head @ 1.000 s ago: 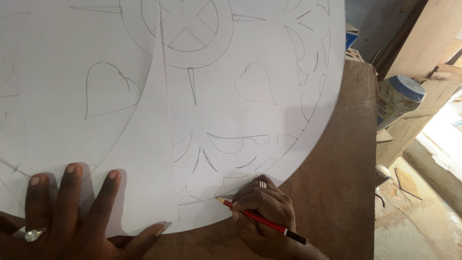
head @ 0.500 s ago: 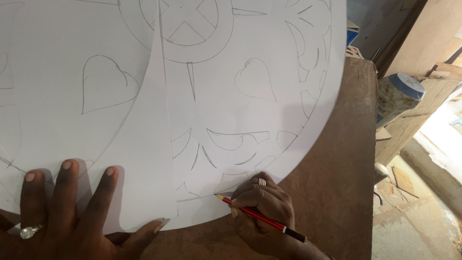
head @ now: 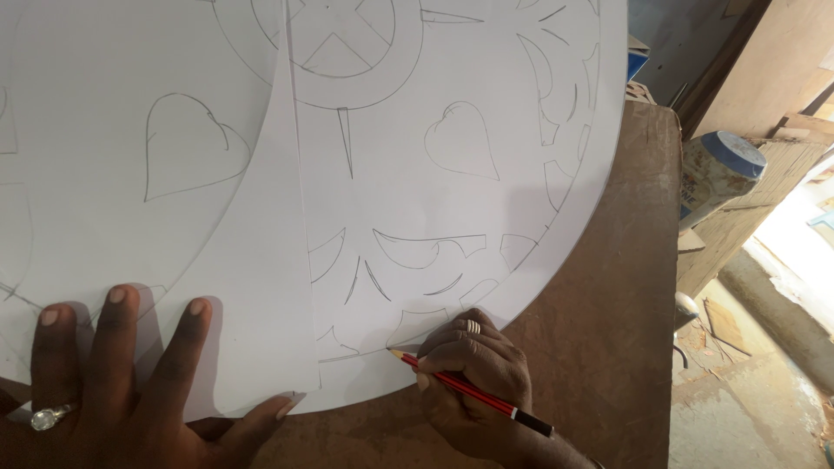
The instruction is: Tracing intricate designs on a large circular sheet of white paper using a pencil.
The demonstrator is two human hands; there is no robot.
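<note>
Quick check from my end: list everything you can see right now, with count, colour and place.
Large round white paper sheet with pencilled pattern: one, white, covering most of the table.
Curved white paper template piece: one, white, lying on the sheet, lower left.
Brown wooden table: one, brown, bare at the lower right.
Red pencil with black end: one, tip on the sheet near its lower edge.
Cylindrical container with blue lid: one, right of the table.
Wooden boards: several, tan, upper right.
Left hand: pressed flat on the template, ring on one finger.
Right hand: grips the pencil, ring on one finger.

Three pencilled hearts (head: 187,143), one pencil (head: 469,391)
</note>
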